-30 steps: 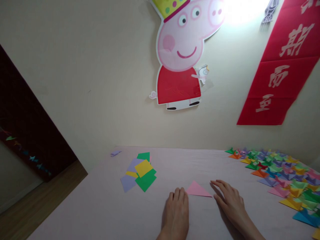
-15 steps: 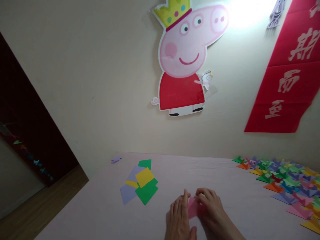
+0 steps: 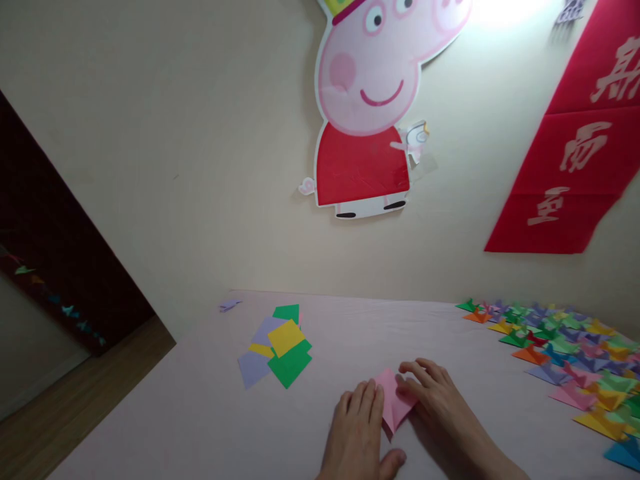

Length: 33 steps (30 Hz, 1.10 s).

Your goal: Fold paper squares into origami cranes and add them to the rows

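A small folded sheet of pink origami paper (image 3: 393,407) rests on the table between my two hands, its creases showing and one point towards me. My left hand (image 3: 357,417) lies flat along the sheet's left side, fingers stretched out over its edge and thumb apart. From the right, my right hand (image 3: 434,393) reaches in with bent fingers, and its fingertips take the sheet's right edge. Part of that edge is hidden under the fingers.
Loose square sheets in green (image 3: 289,367), yellow (image 3: 286,338) and purple (image 3: 254,369) overlap left of centre. A folded purple piece (image 3: 230,305) lies at the far left corner. Rows of colourful folded paper cranes (image 3: 565,347) cover the table's right side. The wall (image 3: 240,233) stands behind.
The pink paper now shows more of its surface and looks more spread out. My right hand has shifted slightly right and away from my left. The camera view has tilted down a little.
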Motion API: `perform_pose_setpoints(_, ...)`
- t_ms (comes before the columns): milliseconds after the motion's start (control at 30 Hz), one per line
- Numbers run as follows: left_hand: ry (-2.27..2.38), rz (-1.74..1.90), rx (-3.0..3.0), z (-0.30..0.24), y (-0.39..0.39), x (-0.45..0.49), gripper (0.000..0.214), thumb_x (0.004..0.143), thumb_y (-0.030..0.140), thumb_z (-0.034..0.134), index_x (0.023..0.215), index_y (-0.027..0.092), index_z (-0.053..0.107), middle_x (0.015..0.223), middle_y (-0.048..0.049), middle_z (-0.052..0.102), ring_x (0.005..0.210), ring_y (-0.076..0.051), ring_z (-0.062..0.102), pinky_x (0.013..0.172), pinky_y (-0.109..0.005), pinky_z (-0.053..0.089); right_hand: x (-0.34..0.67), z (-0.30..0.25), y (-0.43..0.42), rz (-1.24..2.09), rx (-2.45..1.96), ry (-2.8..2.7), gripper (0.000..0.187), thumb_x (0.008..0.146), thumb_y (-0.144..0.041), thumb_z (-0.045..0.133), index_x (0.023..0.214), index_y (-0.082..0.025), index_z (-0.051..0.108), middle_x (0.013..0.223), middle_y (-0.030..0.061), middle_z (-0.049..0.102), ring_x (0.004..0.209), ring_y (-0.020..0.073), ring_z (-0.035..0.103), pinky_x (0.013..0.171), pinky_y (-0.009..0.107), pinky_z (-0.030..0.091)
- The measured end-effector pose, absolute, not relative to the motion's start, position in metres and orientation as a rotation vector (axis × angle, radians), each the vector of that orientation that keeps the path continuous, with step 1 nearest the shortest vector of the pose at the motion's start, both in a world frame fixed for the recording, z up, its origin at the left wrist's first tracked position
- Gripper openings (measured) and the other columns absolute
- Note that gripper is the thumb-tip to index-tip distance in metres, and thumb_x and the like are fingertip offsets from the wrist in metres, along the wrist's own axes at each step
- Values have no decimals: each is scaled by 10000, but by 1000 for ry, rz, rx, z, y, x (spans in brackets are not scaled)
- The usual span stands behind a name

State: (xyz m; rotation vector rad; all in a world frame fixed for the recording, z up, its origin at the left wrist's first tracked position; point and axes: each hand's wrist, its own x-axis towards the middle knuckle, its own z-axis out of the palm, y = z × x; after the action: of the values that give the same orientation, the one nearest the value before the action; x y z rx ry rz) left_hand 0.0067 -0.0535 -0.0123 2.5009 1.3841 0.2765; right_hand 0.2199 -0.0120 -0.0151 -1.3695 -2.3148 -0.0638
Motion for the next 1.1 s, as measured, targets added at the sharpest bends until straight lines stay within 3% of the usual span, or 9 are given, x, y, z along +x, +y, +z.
perform_pose_setpoints(133,1501,276,2520,-14,-58,15,689,907,599,499,1439,166,435,1447,-136,475,1247,-323,474,1064,-498,371,215,-7,-34,42,-1321,-2389,340,758,-27,536,945,-258,701,1009,38,696,974,217,579,896,341,434)
perform_pose_setpoints(233,1549,334,2541,-16,-62,16,647,913,574,505,1420,173,463,1400,-130,518,1174,-315,511,1024,-493,404,210,-4,-42,237,-1316,-2377,265,829,-82,513,933,-244,695,945,40,687,881,189,602,827,303,459)
perform_pose_setpoints(333,1570,425,2531,-19,-64,14,660,924,496,527,1470,157,378,1373,-126,536,1140,-294,516,1015,-456,409,208,-3,-39,461,-1369,-2229,254,942,-224,435,840,-219,668,886,44,671,827,172,614,777,272,473)
perform_pose_setpoints(467,1617,484,2526,-26,-64,11,697,937,404,510,1523,142,236,1401,-141,495,1188,-302,475,1025,-453,392,202,-2,-29,652,-1554,-1974,260,946,-336,431,773,-221,587,781,11,655,725,163,607,699,260,462)
perform_pose_setpoints(567,1598,493,2566,-29,-64,10,645,944,390,497,1516,200,266,1468,-133,417,1230,-310,445,1015,-454,400,196,-1,-22,652,-1668,-1916,223,921,-343,441,777,-227,565,761,4,664,705,173,607,669,272,433)
perform_pose_setpoints(700,1563,482,2556,-26,-63,10,550,943,406,505,1462,274,380,1464,-96,425,1213,-308,456,998,-471,416,188,-2,-15,553,-1746,-1946,203,902,-306,424,791,-226,574,803,30,675,765,197,615,691,286,419)
perform_pose_setpoints(1100,1580,433,2539,-21,-60,13,512,955,439,473,1434,262,438,1437,-71,470,1218,-310,449,1008,-503,412,185,-10,-9,469,-1747,-1956,171,878,-266,431,853,-228,595,831,43,681,793,216,620,711,297,421)
